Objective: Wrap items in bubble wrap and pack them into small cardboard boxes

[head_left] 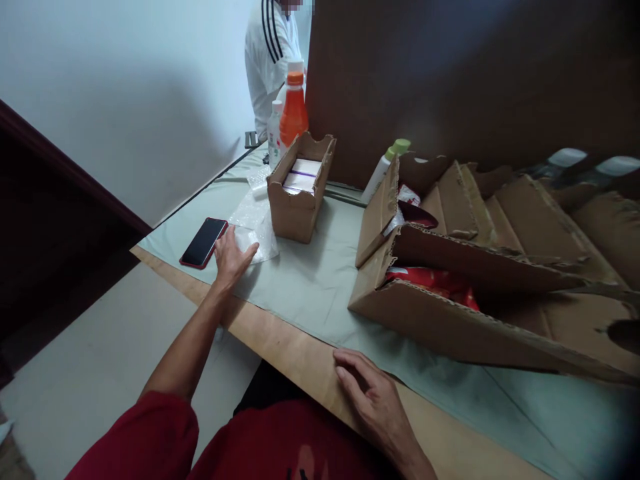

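Observation:
My left hand is at the table's left end, thumb spread away from the fingers. Its fingertips lie beside a phone with a dark screen and red edge, over the near end of clear bubble wrap. Whether the fingers touch the phone cannot be made out. Loosely bent, my right hand rests on the brown front edge of the table with nothing in it. Beyond the bubble wrap stands a small cardboard box holding white packs with purple lines.
Large cardboard bins fill the right side, one with a red packet. An orange bottle and a clear bottle stand behind the small box. A green-capped white bottle leans by the bins. Another person is beyond.

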Tool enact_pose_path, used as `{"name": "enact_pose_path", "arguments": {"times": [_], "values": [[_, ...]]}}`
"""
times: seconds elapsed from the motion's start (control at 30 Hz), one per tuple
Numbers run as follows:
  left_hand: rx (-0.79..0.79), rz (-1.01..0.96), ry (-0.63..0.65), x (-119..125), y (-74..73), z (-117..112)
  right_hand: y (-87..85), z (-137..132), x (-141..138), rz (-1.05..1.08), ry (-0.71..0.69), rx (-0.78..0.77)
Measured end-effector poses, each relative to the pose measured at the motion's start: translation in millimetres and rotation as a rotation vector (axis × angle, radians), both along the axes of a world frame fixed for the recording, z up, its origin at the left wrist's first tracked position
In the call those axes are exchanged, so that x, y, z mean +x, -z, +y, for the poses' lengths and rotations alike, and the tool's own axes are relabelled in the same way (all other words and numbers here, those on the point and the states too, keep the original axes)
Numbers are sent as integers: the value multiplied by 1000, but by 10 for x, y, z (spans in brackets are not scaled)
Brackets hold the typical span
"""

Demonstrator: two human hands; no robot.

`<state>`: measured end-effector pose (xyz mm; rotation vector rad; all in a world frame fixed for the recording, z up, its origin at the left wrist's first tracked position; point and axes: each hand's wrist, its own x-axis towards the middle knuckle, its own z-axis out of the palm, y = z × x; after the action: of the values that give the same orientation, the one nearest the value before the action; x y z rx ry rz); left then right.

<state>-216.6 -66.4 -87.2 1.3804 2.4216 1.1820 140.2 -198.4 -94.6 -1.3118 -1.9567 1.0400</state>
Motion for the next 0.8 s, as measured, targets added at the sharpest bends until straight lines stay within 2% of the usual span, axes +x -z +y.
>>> {"name": "enact_pose_path", "arguments": {"times": [0.1, 0.17, 0.27, 0.37, 0.43, 0.5, 0.57, 0.63, 0.7, 0.8], "values": [[-21, -53, -1, 7, 35, 110, 7, -28, 20, 5, 13, -15], [12, -67, 1, 13, 10, -13, 15, -21, 35, 21, 23, -39], [110, -221, 83, 88, -60, -448, 20, 21, 26, 90, 64, -125], [195, -379, 246, 355, -73, -981, -29, 56, -39, 264, 72, -308], [222, -290, 299, 625, -35, -1258, -85, 48, -103, 439, 6, -468], [244, -157, 366, 917, 13, -1424, -122, 5, -170, 595, -61, -602], [253, -108, 453, 1188, 33, -1487, -112, -66, -221, 666, -52, -677], [248, -189, 511, 1410, -6, -1477, -63, -148, -231, 654, 60, -682], [234, -375, 540, 1561, -103, -1422, -17, -215, -165, 602, 202, -652], [177, -718, 570, 1663, -254, -1290, -42, -240, 108, 550, 331, -594]]}}
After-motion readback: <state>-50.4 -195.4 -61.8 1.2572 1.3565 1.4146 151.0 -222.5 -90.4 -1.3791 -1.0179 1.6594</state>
